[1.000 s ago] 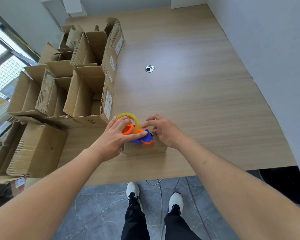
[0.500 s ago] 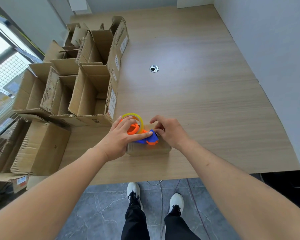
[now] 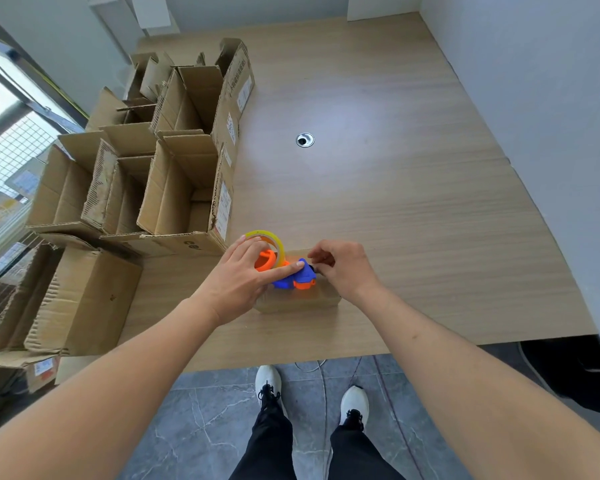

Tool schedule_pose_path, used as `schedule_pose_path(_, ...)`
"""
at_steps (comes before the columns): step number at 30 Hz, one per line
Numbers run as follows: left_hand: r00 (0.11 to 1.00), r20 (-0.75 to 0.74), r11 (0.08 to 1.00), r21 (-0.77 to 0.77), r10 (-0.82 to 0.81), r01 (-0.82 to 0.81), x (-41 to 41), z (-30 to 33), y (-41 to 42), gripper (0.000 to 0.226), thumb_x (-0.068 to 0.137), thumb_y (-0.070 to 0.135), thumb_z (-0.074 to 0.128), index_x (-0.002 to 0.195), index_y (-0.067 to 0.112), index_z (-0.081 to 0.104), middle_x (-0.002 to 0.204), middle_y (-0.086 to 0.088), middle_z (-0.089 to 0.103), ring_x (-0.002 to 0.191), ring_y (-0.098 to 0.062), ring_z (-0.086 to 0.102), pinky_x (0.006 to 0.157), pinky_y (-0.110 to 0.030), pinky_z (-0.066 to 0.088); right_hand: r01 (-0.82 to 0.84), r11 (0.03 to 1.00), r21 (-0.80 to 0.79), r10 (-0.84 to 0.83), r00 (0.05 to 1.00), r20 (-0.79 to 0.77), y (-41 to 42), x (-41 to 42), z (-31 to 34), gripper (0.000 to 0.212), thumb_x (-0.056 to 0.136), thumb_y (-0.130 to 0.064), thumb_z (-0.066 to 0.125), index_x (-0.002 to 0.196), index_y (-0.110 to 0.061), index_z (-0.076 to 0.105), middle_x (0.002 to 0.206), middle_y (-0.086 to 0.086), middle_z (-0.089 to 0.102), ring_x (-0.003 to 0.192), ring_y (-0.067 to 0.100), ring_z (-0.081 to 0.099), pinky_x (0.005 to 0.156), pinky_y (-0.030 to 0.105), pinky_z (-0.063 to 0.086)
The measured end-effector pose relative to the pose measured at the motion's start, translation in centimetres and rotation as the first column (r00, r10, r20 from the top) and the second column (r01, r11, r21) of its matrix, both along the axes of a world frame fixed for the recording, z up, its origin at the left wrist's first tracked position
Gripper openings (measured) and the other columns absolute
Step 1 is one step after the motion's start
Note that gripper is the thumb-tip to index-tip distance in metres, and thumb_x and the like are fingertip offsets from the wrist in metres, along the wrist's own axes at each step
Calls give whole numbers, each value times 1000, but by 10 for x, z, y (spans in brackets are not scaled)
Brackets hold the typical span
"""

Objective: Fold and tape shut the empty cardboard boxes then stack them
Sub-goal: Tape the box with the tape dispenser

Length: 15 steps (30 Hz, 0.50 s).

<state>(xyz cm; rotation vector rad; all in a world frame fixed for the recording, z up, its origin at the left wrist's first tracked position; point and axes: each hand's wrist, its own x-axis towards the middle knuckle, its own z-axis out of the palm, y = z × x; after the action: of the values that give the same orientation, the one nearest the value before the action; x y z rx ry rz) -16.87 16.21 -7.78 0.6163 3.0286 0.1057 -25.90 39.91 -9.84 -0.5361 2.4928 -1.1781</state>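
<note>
Judging from how things lie, the work is near its beginning: the desk (image 3: 395, 188) carries a crowd of open boxes (image 3: 174, 188) with their flaps upright, well off to the left of and beyond the left fingers, and none of these shows folding or tape. More cardboard boxes (image 3: 73, 299) lie on their sides further left of that hand; whether any of them is sealed cannot be told. No finished stack is visible. One small box (image 3: 298, 299) sits near the front edge of the desk, directly under both hands, its flaps apparently down, and it looks to be the one in hand. On its top rests a tape dispenser (image 3: 291, 277), blue and orange with a yellowish roll. The left hand (image 3: 236, 282) rests on the dispenser, fingers (image 3: 250, 245) spread loosely over the roll and the thumb laid straight along the blue body. The right hand (image 3: 343, 268), just right of the dispenser's nose, has its fingertips (image 3: 314, 254) drawn together as if pinching the tape end, though the tape itself is too fine to see. Left to do, by this reading: seal this box, then the rest, then stack.
</note>
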Motion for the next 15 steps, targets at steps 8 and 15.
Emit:
schedule_pose_path(8,993,-111,999,-26,33,-36,16,7,9,64,96,24,46,154,49,35,126,-14,50,109,-39,51,98,-51,45,45,997,-66,-51,996,-78,3,5,5,13,78,1,80,84,-10,79,82,0,75,70,6,61,70,14,44)
schedule_pose_path(15,957,-280,996,-33,68,-81,30,-4,19,87,84,9,71,153,49,38,117,-15,58,101,-39,54,90,-51,42,-42,996,-75,24,974,-224,12,20,-1,9,79,-11,78,81,-20,78,83,-7,70,77,14,65,67,36,54)
